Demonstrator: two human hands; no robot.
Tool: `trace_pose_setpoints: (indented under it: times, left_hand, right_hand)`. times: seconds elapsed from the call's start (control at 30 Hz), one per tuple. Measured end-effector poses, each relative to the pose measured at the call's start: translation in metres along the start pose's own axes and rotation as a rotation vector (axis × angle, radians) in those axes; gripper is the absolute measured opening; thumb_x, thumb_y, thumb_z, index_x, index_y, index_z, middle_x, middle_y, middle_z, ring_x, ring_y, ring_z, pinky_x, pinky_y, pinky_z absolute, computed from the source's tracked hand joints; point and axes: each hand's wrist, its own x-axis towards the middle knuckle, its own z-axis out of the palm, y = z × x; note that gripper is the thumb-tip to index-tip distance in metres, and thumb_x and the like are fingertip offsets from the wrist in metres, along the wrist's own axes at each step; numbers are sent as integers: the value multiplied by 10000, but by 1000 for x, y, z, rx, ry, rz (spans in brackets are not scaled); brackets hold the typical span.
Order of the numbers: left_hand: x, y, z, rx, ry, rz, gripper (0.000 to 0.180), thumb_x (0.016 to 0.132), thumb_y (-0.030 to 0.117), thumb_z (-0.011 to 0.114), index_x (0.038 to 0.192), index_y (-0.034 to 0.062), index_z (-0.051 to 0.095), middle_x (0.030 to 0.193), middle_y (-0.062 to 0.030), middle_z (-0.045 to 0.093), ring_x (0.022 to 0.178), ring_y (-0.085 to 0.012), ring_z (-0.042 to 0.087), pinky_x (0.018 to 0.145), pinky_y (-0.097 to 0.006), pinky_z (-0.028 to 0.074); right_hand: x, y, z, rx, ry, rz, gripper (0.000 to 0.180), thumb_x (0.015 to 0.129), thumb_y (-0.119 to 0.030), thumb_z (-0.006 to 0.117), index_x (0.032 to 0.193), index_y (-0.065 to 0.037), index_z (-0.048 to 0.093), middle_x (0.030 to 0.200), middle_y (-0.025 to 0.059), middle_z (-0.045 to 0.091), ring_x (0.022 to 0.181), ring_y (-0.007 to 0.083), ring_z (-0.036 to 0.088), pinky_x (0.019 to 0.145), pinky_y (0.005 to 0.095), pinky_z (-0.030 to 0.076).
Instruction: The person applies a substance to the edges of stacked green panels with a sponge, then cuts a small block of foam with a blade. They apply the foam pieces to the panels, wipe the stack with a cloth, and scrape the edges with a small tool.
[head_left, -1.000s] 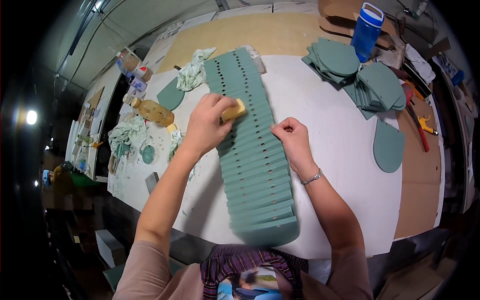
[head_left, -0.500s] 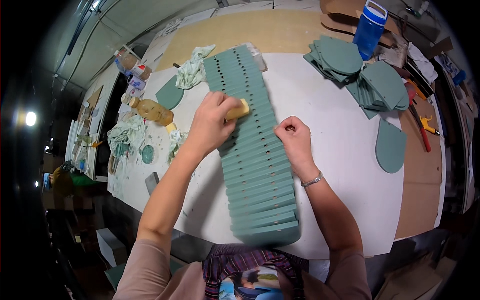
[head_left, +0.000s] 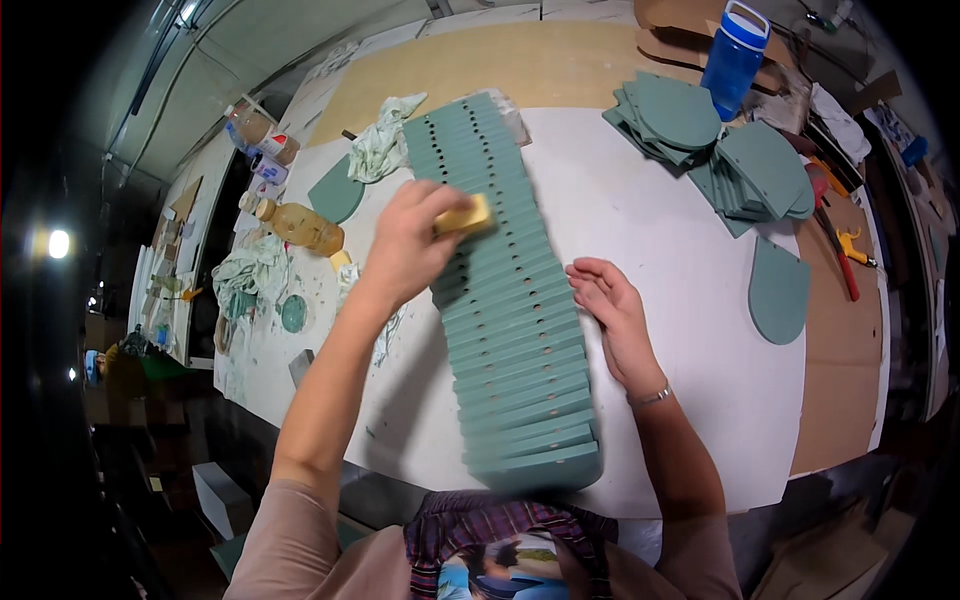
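Observation:
A long row of overlapping teal boards (head_left: 505, 300), each with small holes, lies down the middle of the white table (head_left: 680, 250). My left hand (head_left: 410, 245) grips a yellow sponge (head_left: 465, 215) and presses it on the upper part of the row. At the row's right edge rests my right hand (head_left: 610, 310), fingers curled against the boards, a thin bracelet on its wrist.
Stacks of rounded teal boards (head_left: 720, 150) and a blue bottle (head_left: 735, 45) stand at the back right; one single teal board (head_left: 778, 290) lies at the right. A plastic bottle of yellowish liquid (head_left: 295, 222), stained rags (head_left: 385, 140) and red-handled pliers (head_left: 835, 245) lie around.
My left hand with the sponge has shifted slightly up the row. My right hand has stayed at the row's right edge.

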Motion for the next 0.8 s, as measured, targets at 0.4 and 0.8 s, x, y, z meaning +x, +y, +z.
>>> trace_pose_setpoints:
  times: [0.4,0.8]
  left_hand:
    - [9,-4,3,0,-102,-30,358,681,-83,758,992,53,643,1014,-85,653,994,-302,602,883,-376,473]
    - [31,0,37,-6,-9,32,335,717,-55,753,1010,72,649,1016,-89,662,992,-327,604,857,-415,498]
  right_hand:
    - [-136,28,-30,-184,-239,27,1113,680,-172,901,1564,1,246,1628,155,269,1513,313,233,1235,463,155]
    - [-139,52,-10,-615,-177,-8,1323,613,-321,918,1584,-4,77,1645,219,120,1524,363,160,1221,439,205]
